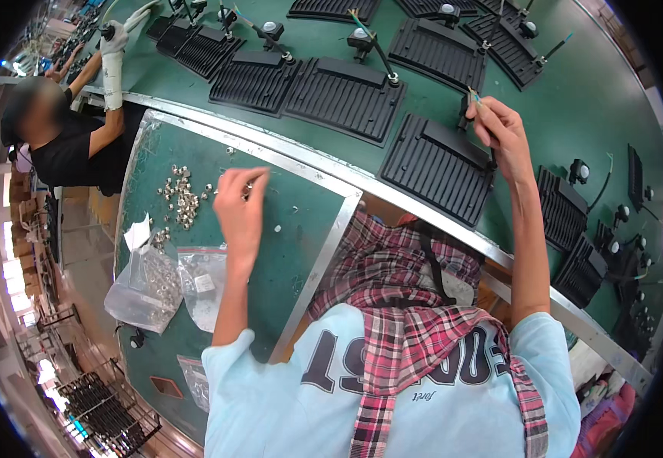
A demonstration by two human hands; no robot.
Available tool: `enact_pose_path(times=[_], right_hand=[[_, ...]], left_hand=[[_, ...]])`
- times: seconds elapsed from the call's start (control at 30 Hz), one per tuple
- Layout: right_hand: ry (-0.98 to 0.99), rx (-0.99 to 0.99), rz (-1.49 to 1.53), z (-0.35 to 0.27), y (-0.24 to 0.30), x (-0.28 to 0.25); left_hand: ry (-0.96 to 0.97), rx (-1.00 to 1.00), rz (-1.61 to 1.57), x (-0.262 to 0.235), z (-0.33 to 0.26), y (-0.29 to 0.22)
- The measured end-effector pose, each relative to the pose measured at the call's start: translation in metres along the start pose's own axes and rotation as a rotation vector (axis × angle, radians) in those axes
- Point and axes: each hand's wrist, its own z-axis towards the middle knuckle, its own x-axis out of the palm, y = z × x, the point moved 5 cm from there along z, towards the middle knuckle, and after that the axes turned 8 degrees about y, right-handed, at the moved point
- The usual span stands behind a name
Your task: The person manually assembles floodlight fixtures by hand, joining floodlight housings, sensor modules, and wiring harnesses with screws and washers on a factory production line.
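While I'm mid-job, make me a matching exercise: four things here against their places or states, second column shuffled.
Things:
1. Left hand
2. Right hand
3. Loose metal fittings
4. Black ribbed lamp housings

Places or states:
A. Pinching at coloured wire ends
B. Lying on the long green workbench
C. Fingers bent, over the side table
D. Heaped beside clear plastic bags

Pairs: 1-C; 2-A; 3-D; 4-B

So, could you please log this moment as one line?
left hand: at side table, near metal fittings | right hand: pinching cable end by black finned panel
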Motion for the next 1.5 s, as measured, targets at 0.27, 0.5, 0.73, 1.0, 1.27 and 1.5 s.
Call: enact_pose_path(times=[0.27,0.5,0.73,1.0,1.27,1.5], right_hand=[[-0.005,-0.012,0.021,0.002,-0.006,-0.009],[-0.024,-0.015,-0.085,-0.001,0.002,0.002],[0.137,-0.018,-0.086,-0.009,0.003,0.02],[0.171,-0.081,-0.17,-0.015,0.014,0.028],[0.144,-0.142,-0.325,-0.013,0.009,0.028],[0.2,-0.078,-0.409,-0.013,0.01,0.034]], left_hand=[[0.184,0.084,0.266,-0.005,-0.054,-0.004],[0.177,-0.098,0.068,0.005,-0.056,0.002],[0.181,-0.333,-0.872,0.089,0.007,-0.059],[0.412,-0.253,-1.453,0.175,0.051,-0.117],[0.519,-0.246,-1.594,0.196,0.044,-0.122],[0.474,-0.178,-1.277,0.193,0.043,-0.129]])
